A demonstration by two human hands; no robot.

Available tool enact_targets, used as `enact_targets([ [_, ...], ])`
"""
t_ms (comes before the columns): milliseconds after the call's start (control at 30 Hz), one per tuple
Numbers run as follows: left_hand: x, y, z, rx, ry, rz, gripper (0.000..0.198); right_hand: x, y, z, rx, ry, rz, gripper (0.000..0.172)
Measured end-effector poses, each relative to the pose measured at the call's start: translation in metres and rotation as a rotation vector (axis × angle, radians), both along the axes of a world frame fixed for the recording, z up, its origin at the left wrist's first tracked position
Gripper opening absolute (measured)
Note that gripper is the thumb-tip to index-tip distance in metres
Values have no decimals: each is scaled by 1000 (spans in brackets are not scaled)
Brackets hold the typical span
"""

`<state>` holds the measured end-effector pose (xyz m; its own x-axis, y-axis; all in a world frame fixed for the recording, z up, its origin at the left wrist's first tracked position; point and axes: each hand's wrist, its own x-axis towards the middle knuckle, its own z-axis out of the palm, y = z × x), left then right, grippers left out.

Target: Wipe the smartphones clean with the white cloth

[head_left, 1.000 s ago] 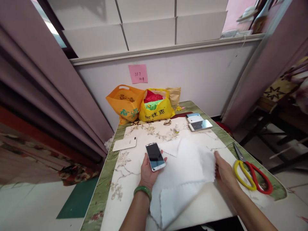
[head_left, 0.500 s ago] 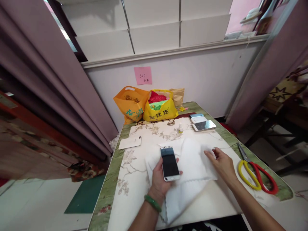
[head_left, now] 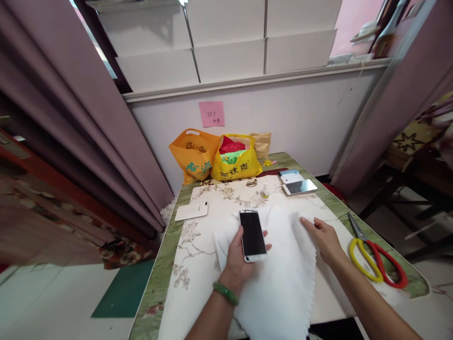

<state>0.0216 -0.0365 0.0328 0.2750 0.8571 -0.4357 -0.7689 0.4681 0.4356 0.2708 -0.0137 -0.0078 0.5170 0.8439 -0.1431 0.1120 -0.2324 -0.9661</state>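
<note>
"Well, noticed any change?"

"Yes: see the white cloth (head_left: 279, 293), unfolded since a moment ago toward the near edge of the table (head_left: 161, 269)."

"Meaning?"

"More cloth open beneath the phone (head_left: 253, 236), held screen-up by the left hand (head_left: 238, 255) over the table's near half."

"And the right hand (head_left: 325, 238)?"

"At the cloth's far right corner; pinching or merely touching, cannot tell."

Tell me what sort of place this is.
Probably a room in a home: long mauve fabric curtains, a cream flower-patterned cover on a green-edged table, and a red-patterned floral cloth low on the left suggest it.
</note>
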Motion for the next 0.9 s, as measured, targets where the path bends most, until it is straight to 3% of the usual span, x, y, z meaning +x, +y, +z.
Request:
enact_targets([
  [100, -7, 23, -17, -23, -8, 28, 50, -20, 3, 9, 30, 140, -57, 61],
  [233, -13, 28, -37, -7, -73, 21, 54, -60, 1, 22, 88, 187, 9, 49],
  [400, -13, 26, -44, 58, -107, -37, 54, -101, -4, 36, 185, 277, 626, 43],
  [467, -12, 26, -44, 65, -129, -53, 56, -105, -3, 33, 256, 77, 658, 40],
  [567, -12, 26, -40, 61, -144, -53, 61, -105, -4, 20, 451, -413, 651, 29],
  [700, -13, 24, -36, 27, -128, -60, 61, -111, -4, 3, 667, -774, 933, 39],
  [800, -13, 23, -34, 19, -114, -75, 65, -119, 4, -2, 629, -910, 1057, 47],
  [900, -13, 24, -32, 46, -133, -89, 66, -121, 15, -5, 495, -1017, 952, 52],
])
